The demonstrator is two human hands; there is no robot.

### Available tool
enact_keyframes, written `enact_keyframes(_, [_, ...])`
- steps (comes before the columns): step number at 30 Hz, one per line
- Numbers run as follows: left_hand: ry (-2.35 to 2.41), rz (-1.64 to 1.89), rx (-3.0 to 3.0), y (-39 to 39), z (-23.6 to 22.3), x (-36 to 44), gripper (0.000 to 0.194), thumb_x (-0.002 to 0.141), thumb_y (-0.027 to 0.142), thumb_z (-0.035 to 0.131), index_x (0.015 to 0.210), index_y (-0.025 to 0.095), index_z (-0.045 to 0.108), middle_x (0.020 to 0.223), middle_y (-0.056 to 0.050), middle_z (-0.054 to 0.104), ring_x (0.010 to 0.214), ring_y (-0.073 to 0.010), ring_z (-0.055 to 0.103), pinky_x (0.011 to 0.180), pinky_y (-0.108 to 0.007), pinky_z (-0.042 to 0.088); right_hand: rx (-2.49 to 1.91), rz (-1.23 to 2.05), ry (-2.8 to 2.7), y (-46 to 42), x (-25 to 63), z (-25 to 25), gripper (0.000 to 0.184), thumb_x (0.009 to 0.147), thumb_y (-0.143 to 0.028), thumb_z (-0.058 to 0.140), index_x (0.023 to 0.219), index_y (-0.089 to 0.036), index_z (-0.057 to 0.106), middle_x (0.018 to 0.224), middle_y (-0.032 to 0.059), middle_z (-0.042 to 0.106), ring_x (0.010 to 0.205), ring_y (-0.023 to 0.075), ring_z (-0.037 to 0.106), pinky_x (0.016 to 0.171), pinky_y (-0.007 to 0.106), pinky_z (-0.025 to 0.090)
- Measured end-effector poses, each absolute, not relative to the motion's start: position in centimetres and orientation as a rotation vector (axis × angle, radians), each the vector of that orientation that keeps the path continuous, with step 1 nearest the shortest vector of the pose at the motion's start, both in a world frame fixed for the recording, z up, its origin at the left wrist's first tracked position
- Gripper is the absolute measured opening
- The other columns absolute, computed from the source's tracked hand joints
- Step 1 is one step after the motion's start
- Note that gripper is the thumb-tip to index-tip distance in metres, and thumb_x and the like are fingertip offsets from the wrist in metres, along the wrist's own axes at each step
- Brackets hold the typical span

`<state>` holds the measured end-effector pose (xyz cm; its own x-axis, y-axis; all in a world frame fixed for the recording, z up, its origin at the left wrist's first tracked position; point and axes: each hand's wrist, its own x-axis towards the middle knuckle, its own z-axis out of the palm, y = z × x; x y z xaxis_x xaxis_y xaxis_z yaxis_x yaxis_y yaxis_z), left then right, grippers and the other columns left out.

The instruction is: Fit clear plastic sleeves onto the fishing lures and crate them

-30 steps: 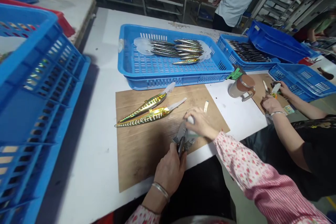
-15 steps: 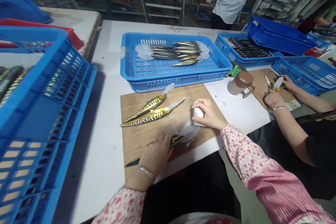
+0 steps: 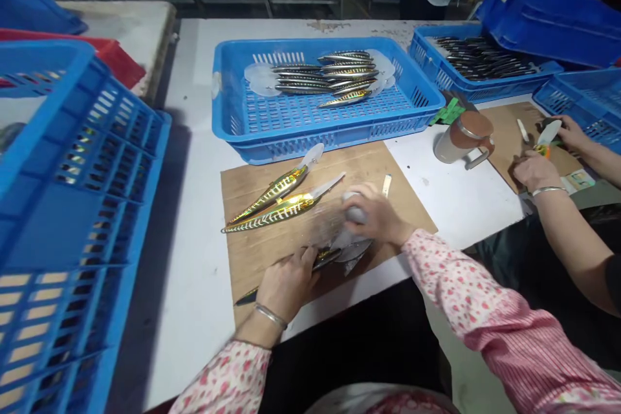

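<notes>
My left hand (image 3: 287, 275) presses down on a dark fishing lure (image 3: 326, 257) lying on a cardboard sheet (image 3: 252, 252). Its fingers wrap round the body; a tail tip pokes out at the wrist, and whether a second lure lies underneath I cannot tell. My right hand (image 3: 376, 215), slightly blurred, grips a whitish rounded object (image 3: 355, 210) just above the lure's clear lip (image 3: 356, 249). Higher on the cardboard rest two gold lures, one (image 3: 276, 191) above the other (image 3: 272, 215), clear lips pointing up and right. Behind my right hand a pale narrow strip (image 3: 387, 185) shows.
A blue basket (image 3: 334, 136) with several lures stands beyond the cardboard. To the right are a brown-lidded mug (image 3: 466, 136), green pieces (image 3: 451, 108) and another lure-filled basket (image 3: 495, 87). A co-worker's hands (image 3: 538, 171) hold a lure. A tall blue crate (image 3: 63, 207) borders the left.
My right hand has moved left and down toward the lure with the whitish object, uncovering the pale strip. My left hand stays on the lure. The camera view has tipped slightly downward.
</notes>
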<state>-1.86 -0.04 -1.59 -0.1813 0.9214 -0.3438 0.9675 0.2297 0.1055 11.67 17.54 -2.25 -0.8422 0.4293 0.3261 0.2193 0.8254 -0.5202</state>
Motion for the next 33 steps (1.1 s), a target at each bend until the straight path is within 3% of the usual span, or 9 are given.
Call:
enact_keyframes(7, [2.197,-0.189,1.753,-0.2,-2.1,-1.9,0.026,0.087,0.026,0.048,0.109,0.017,0.056,0.094,-0.011,0.066,0.082,-0.0286,0.066,0.068,-0.037,0.051,-0.369,0.606,-2.674,16.2,10.0,-1.7,0.027,0.074,-0.035,0.067,0.098,-0.025,0.062,0.119,0.0054,0.053,0.115,0.0270,0.042,0.096,0.042,0.035])
enact_keyframes(13, [2.198,-0.219,1.761,-0.1,-1.8,-1.8,0.025,0.085,0.025,0.051,0.108,0.017,0.057,0.094,-0.010,0.066,0.083,-0.0287,0.066,0.068,-0.037,0.052,-0.480,0.603,-2.674,17.8,11.7,-1.8,0.024,0.072,-0.027,0.066,0.095,-0.023,0.062,0.111,0.0058,0.056,0.108,0.0251,0.046,0.094,0.040,0.036])
enact_keyframes(27, [2.181,-0.219,1.798,-0.2,-2.3,-1.9,0.027,0.087,0.028,0.049,0.110,0.016,0.057,0.094,-0.011,0.066,0.081,-0.0279,0.066,0.067,-0.036,0.052,-0.275,0.604,-2.699,16.9,10.6,-1.1,0.023,0.072,-0.028,0.063,0.095,-0.024,0.061,0.119,0.0050,0.053,0.114,0.0271,0.041,0.094,0.042,0.035])
enact_keyframes(33, [2.196,-0.221,1.793,-0.1,-2.2,-1.8,0.023,0.086,0.027,0.051,0.105,0.016,0.058,0.091,-0.011,0.065,0.080,-0.0289,0.066,0.066,-0.036,0.051,-0.423,0.584,-2.723,16.8,10.5,-0.9,0.022,0.071,-0.026,0.064,0.092,-0.024,0.062,0.115,0.0058,0.054,0.111,0.0284,0.042,0.093,0.043,0.035])
